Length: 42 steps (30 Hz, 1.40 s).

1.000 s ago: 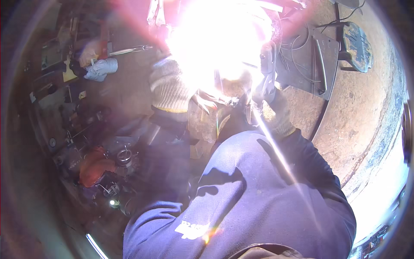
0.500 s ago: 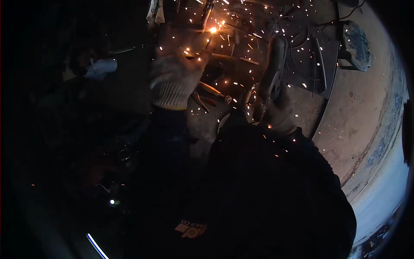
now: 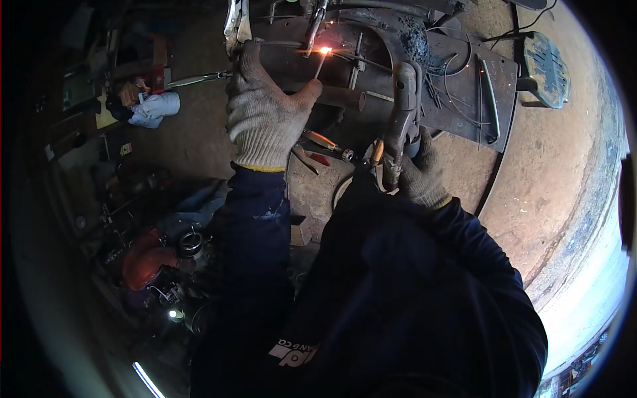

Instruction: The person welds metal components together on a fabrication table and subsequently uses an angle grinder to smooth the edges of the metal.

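My left hand (image 3: 269, 109), in a grey knit glove with a yellow cuff, reaches over the dark metal work. Its thumb and forefinger are stretched apart; the other fingers are mostly hidden. The forefinger tip is at the foot of silver locking pliers (image 3: 238, 23). Beside the thumb, a thin rod (image 3: 320, 66) runs up to a glowing orange spot (image 3: 325, 50); whether the hand touches it I cannot tell. A short dark tube (image 3: 345, 97) lies just right of the thumb. My right hand (image 3: 424, 176), also gloved, is closed round a dark, thick-handled tool (image 3: 402, 109) pointing away from me.
Orange-handled tools (image 3: 322, 140) lie between my hands. Bent wires and a rod (image 3: 490, 99) rest on the dark plate (image 3: 458, 123) at right. Another clamp (image 3: 315, 26) stands by the glow. Beyond the plate is a blue-topped stand (image 3: 547, 69). Cluttered equipment (image 3: 147, 259) sits at lower left.
The wide shower of sparks has thinned to a few specks, and the scene has brightened. The tool in my right hand has shifted left and a little nearer. My left hand stays about in place.
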Motion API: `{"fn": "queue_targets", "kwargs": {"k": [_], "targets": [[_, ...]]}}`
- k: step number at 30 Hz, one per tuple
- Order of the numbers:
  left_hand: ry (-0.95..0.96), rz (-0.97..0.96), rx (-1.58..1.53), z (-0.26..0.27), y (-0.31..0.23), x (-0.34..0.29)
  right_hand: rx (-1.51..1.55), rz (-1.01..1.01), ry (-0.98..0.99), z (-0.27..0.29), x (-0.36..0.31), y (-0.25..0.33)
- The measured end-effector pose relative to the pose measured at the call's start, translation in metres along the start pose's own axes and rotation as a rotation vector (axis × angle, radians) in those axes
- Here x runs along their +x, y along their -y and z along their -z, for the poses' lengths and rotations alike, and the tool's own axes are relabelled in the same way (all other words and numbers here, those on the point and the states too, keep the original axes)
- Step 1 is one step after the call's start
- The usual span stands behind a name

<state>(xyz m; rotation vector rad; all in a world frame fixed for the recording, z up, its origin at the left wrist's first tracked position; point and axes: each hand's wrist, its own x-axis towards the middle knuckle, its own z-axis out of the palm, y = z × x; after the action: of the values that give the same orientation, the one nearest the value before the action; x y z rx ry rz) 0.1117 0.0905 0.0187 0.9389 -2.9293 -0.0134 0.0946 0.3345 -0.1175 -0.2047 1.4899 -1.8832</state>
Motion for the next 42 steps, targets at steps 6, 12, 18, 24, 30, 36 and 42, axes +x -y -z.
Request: {"fn": "queue_targets", "kwargs": {"k": [6, 12, 18, 24, 30, 36, 42], "targets": [[0.016, 0.018, 0.000, 0.001, -0.001, 0.000, -0.079, -0.023, 0.069, 0.004, 0.002, -0.007], [-0.051, -0.060, -0.008, -0.005, 0.003, 0.000, 0.087, -0.047, 0.030, -0.004, 0.005, -0.002], [0.012, -0.012, -0.020, 0.001, -0.001, 0.000, -0.106, 0.020, 0.046, 0.002, 0.005, -0.008], [0.074, 0.041, 0.050, 0.004, -0.005, 0.000, 0.362, -0.302, 0.081, 0.008, 0.003, 0.011], [0.052, 0.052, 0.023, 0.002, -0.003, 0.000, -0.039, -0.015, 0.041, 0.010, 0.007, 0.030], [0.066, 0.086, -0.019, 0.005, -0.005, 0.001, 0.364, -0.304, 0.097, 0.012, 0.002, 0.044], [0.080, 0.135, -0.054, 0.006, -0.007, 0.001, -0.002, 0.034, -0.053, 0.006, 0.001, 0.034]]}}
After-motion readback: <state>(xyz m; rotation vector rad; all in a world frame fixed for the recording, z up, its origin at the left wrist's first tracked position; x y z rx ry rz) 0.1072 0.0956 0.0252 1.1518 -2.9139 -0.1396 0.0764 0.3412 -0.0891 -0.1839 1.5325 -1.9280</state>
